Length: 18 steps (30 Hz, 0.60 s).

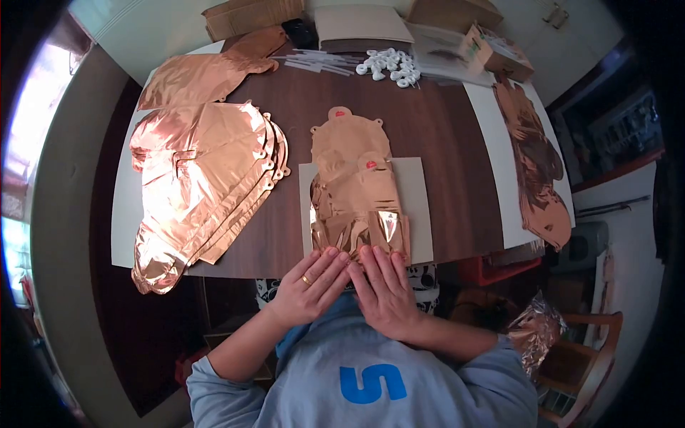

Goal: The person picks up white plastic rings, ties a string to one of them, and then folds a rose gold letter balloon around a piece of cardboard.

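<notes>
A flat rose-gold foil balloon [354,196], partly folded over itself, lies on a white card [419,214] in front of me. Small tabs stick out from its far end, and two red marks show on it. My left hand [314,285] rests on the near edge of the foil, fingers stretched out flat. Beside it my right hand [385,292] presses down the same way, the fingertips of both hands almost meeting. The foil beneath the fingers is hidden.
A stack of flat foil balloons [207,171] covers the table's left side, and more foil pieces [531,164] lie at the right edge. Clear straws [317,61], white ribbon rolls [391,68] and a small carton [498,53] sit at the back. A wooden chair [585,364] stands right.
</notes>
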Motion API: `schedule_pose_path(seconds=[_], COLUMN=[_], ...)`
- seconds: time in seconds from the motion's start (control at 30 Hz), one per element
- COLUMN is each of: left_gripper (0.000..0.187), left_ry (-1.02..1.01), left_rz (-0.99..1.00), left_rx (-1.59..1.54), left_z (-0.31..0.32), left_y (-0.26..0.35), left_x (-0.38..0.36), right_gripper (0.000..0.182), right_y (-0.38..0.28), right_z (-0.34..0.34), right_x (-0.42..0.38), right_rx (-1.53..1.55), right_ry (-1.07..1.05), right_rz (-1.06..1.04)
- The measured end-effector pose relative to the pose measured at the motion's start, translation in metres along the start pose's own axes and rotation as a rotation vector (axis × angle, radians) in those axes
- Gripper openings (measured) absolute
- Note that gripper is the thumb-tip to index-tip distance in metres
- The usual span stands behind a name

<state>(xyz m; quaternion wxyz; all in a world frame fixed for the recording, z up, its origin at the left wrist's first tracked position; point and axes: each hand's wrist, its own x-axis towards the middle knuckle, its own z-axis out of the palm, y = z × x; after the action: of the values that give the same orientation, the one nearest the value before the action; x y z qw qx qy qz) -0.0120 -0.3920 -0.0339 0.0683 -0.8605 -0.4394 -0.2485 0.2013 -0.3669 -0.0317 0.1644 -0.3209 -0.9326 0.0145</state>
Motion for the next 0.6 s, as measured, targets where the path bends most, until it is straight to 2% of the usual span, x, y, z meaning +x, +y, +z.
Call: schedule_pose_path(seconds=[0.3, 0.4, 0.5, 0.6], left_gripper=[0.034, 0.037, 0.040, 0.043], left_ry=[0.053, 0.129, 0.108, 0.023], left_rz=[-0.091, -0.111, -0.179, -0.143], left_rx=[0.232, 0.326, 0.295, 0.087], left_z=[0.007, 0.007, 0.005, -0.002], left_y=[0.000, 0.001, 0.014, 0.025], left_x=[-0.038, -0.041, -0.036, -0.008], right_gripper=[0.055, 0.056, 0.056, 0.057], right_y=[0.013, 0.012, 0.013, 0.012], right_z=[-0.004, -0.005, -0.004, -0.003], right_x=[-0.011, -0.010, -0.011, -0.012], right_rx=[-0.023, -0.046, -0.042, -0.032], right_ry=[-0.007, -0.034, -0.035, -0.039], right_rz=[0.076, 0.071, 0.076, 0.081])
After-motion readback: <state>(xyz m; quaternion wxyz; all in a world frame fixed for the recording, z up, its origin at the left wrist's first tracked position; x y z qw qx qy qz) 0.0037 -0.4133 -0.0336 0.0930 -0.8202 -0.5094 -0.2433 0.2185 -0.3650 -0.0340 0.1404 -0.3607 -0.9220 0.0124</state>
